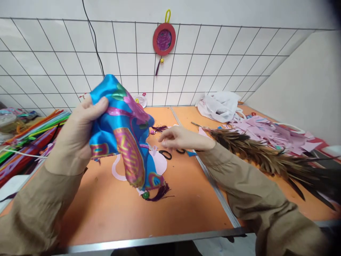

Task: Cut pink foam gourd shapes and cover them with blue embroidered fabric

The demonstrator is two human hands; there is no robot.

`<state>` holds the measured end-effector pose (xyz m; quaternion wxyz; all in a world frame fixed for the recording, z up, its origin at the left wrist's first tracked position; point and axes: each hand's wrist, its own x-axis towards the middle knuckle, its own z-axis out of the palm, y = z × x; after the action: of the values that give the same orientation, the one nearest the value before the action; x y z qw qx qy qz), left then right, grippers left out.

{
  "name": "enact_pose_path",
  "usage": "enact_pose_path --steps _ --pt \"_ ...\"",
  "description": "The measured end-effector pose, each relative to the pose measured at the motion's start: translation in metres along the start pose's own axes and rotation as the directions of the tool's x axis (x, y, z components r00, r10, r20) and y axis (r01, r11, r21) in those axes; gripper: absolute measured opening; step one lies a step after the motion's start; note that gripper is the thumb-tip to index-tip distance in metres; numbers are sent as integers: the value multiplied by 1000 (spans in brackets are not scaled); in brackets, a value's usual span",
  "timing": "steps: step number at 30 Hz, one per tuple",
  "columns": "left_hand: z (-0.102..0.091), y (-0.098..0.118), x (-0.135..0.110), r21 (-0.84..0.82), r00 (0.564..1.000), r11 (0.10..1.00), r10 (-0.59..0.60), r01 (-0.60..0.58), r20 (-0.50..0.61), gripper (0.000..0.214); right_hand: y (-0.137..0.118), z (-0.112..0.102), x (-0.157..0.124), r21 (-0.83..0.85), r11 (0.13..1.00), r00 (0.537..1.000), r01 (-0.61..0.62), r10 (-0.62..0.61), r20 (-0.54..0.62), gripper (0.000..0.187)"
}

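Note:
A shiny blue fabric piece (pixel 106 117) with pink flowers and gold-edged patterns hangs from my left hand (pixel 77 131), whose thumb and fingers pinch its upper left side. The cloth is raised over the table and covers part of what lies behind it. My right hand (pixel 181 138) is to the right of the cloth, fingers loosely bent and apart, with nothing visible in them. Just below it lie black-handled scissors (pixel 165 154), partly hidden. A pink paper disc (pixel 161 165), a pale paper ring (pixel 117 169), a green bead (pixel 145 195) and a dark purple tassel (pixel 161 193) show around the fabric's lower edge.
Colourful pipe cleaners (pixel 34 135) crowd the left side. Brown feathers (pixel 255 153), pink paper scraps (pixel 277 133) and a white plastic bag (pixel 218 106) cover the right. A red round ornament (pixel 154 44) hangs on the tiled wall. The orange table (pixel 149 224) has a metal front edge.

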<state>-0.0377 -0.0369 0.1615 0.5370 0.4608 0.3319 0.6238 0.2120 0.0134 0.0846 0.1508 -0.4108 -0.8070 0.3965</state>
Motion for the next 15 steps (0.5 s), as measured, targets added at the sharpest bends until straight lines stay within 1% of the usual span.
enact_pose_path --steps 1,2,4,5,7,9,11,13,15 --pt "-1 7 -1 11 996 1000 26 -26 -80 4 2 5 3 -115 992 999 -47 50 21 25" --pt "-2 12 -3 24 990 999 45 -42 -135 3 4 10 6 -218 974 996 -65 75 37 22" --pt "-7 20 -5 49 976 996 89 -81 -197 8 6 21 11 -435 896 995 -86 99 8 16" --pt "-10 22 -5 63 973 993 108 -97 -205 8 8 25 13 -482 872 995 -90 102 -2 17" --pt "-19 25 -4 86 962 985 165 -150 -216 2 12 30 15 -533 841 995 -92 101 -12 25" --pt "-28 26 -2 107 952 979 193 -171 -239 6 17 32 16 -564 821 994 -91 108 -4 30" --pt "-36 28 2 115 949 982 174 -149 -264 7 23 31 17 -588 803 992 -100 126 4 27" --pt "-41 29 4 111 942 984 163 -136 -292 11 27 29 17 -607 785 988 -120 155 5 20" --pt "-42 31 5 133 943 981 174 -141 -283 15 29 26 18 -632 760 980 -154 197 -2 12"
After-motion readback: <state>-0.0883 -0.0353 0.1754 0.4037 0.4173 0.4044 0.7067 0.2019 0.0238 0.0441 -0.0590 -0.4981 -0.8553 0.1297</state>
